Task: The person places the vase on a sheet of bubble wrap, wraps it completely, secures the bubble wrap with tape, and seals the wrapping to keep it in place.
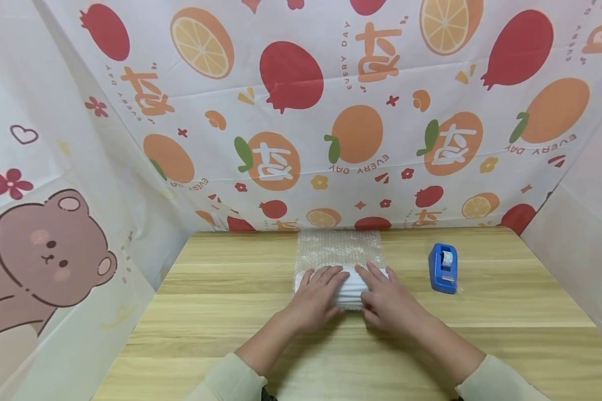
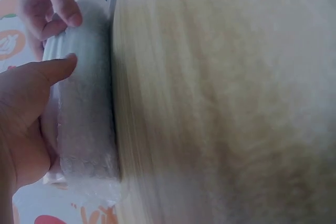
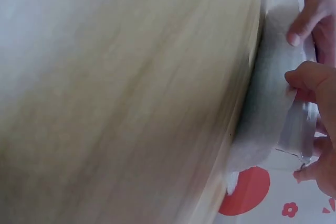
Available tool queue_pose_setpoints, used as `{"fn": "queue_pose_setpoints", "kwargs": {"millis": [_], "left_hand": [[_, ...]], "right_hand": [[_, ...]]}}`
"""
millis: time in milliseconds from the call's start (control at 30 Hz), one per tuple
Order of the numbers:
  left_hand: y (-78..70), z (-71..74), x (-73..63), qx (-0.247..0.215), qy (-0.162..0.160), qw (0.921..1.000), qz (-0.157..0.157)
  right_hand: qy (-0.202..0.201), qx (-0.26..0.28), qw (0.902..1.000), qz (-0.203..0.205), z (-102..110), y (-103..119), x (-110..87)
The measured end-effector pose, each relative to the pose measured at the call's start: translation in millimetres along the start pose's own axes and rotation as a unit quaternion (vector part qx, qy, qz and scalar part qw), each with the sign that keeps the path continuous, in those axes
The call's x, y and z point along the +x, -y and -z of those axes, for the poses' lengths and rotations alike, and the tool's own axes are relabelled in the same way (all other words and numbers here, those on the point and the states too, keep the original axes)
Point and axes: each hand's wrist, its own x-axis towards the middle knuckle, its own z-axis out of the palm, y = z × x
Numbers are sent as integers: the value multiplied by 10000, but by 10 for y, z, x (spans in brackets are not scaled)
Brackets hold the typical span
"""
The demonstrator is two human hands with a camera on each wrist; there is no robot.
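Note:
A white ridged bundle lies on the table at the near end of a sheet of clear bubble wrap. Wrap covers the bundle's near side, seen close up in both wrist views. My left hand grips the bundle's left part, fingers over the top and thumb against the near side. At the right part my right hand holds it too, with its thumb pressed on the wrapped front. The two hands are close together but apart. What exactly the white thing is cannot be told.
A blue tape dispenser with a roll of clear tape stands to the right of the bubble wrap on the wooden table. Behind the table hangs a fruit-print cloth; another cloth with a bear hangs at the left.

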Motion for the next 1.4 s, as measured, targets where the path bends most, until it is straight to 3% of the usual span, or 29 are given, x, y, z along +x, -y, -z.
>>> {"fn": "queue_pose_setpoints", "kwargs": {"millis": [633, 867, 1167, 1400], "left_hand": [[39, 77, 31, -670, 224, 9975, 48], [55, 98, 66, -746, 410, 9962, 189], [64, 150, 70, -932, 466, 9944, 152], [61, 176, 66, -1068, 481, 9931, 104]], "right_hand": [[-436, 133, 9990, -39, -22, -122, 100], [-282, 529, 9981, -127, 17, -178, 127], [-88, 941, 9951, -301, 87, -173, 151], [-45, 985, 9946, -323, 102, -170, 145]]}}
